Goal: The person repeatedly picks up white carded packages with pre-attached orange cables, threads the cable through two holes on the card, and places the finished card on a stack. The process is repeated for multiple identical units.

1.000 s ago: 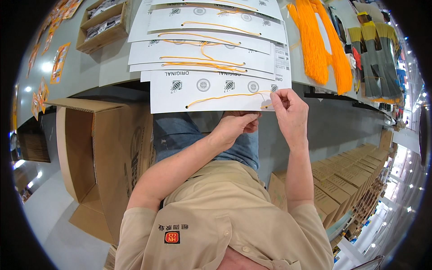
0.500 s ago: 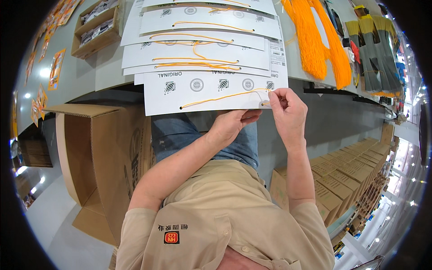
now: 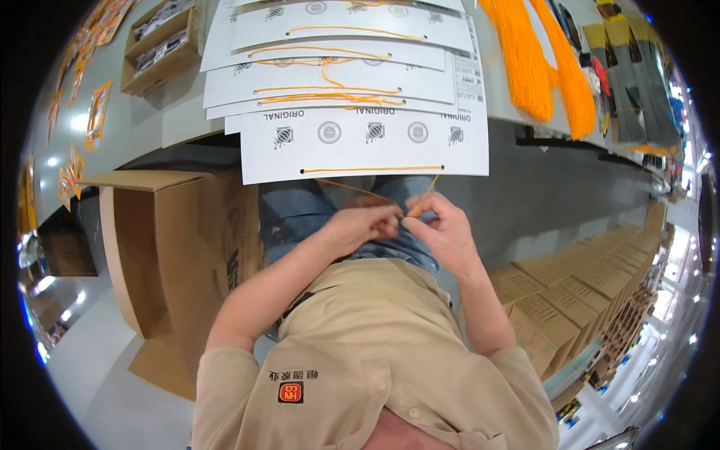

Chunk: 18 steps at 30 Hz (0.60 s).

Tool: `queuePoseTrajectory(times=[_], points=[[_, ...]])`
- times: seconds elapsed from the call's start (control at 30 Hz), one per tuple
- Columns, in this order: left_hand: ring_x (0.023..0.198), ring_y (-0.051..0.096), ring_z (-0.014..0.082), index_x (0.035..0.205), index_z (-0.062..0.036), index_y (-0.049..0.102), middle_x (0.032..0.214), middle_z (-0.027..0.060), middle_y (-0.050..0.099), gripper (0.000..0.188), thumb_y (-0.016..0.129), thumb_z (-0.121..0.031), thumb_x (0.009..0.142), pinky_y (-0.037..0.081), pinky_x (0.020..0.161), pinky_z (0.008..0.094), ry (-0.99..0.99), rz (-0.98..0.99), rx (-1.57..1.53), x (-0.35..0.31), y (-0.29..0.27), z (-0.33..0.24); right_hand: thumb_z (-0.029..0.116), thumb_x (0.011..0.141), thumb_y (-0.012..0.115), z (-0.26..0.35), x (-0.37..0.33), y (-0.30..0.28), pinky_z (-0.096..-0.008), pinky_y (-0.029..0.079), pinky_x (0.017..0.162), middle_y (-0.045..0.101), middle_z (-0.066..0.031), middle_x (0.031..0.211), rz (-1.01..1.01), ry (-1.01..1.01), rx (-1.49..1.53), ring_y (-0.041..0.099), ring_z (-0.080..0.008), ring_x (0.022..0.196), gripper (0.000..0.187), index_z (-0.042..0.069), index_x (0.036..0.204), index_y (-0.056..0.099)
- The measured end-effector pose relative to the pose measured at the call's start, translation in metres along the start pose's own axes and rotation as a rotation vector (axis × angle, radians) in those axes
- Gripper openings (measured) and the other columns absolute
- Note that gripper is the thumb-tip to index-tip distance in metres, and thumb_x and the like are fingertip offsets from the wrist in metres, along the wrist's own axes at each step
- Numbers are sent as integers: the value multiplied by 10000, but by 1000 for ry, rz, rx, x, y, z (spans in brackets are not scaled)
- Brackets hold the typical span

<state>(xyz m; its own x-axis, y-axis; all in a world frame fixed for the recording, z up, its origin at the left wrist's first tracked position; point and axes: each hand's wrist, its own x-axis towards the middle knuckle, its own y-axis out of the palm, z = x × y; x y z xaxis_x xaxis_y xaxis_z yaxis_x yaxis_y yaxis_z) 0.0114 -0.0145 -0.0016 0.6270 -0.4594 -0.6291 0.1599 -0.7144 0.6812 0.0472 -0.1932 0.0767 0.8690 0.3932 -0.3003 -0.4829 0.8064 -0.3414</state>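
A white printed card (image 3: 345, 155) lies at the near end of an overlapping stack and juts past the table edge. Its orange cord (image 3: 371, 169) runs taut between two holes, and both ends come out beneath the card toward my lap. There my two hands meet just below the card's edge. My right hand (image 3: 444, 231) pinches the cord between thumb and fingers. Beside it, my left hand (image 3: 365, 228) is closed on the other cord end, its fingertips slightly blurred. Where the cord ends meet is partly hidden by my fingers.
More white cards (image 3: 337, 56) with orange cords overlap behind. Bundles of orange cord (image 3: 525, 67) and dark, yellow-topped strips (image 3: 634, 90) lie to the right. A small divided box (image 3: 159, 49) stands at left. An open carton (image 3: 176, 247) and rows of cartons (image 3: 577, 289) flank me.
Both hands have moved from the card's right hole down toward my lap. The cord, slack across the card before, is now pulled straight, with both ends below the card.
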Motion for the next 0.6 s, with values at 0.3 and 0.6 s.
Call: queuePoseTrajectory(times=[0.3, 0.6], points=[[665, 578, 86, 895, 16, 717, 737, 19, 664, 188, 696, -169, 924, 450, 617, 227, 325, -580, 638, -42, 20, -30, 105, 871, 744, 12, 24, 20, -275, 542, 732, 734, -79, 860, -28, 294, 188, 672, -122, 774, 201, -37, 995, 673], [742, 604, 124, 1009, 16, 690, 877, 67, 693, 154, 706, -80, 890, 501, 687, 276, 268, -349, 136, -18, -10, -2, 68, 853, 749, 6, 13, 47, -264, 533, 720, 733, -66, 900, -66, -175, -77, 658, -112, 756, 143, -46, 903, 678]])
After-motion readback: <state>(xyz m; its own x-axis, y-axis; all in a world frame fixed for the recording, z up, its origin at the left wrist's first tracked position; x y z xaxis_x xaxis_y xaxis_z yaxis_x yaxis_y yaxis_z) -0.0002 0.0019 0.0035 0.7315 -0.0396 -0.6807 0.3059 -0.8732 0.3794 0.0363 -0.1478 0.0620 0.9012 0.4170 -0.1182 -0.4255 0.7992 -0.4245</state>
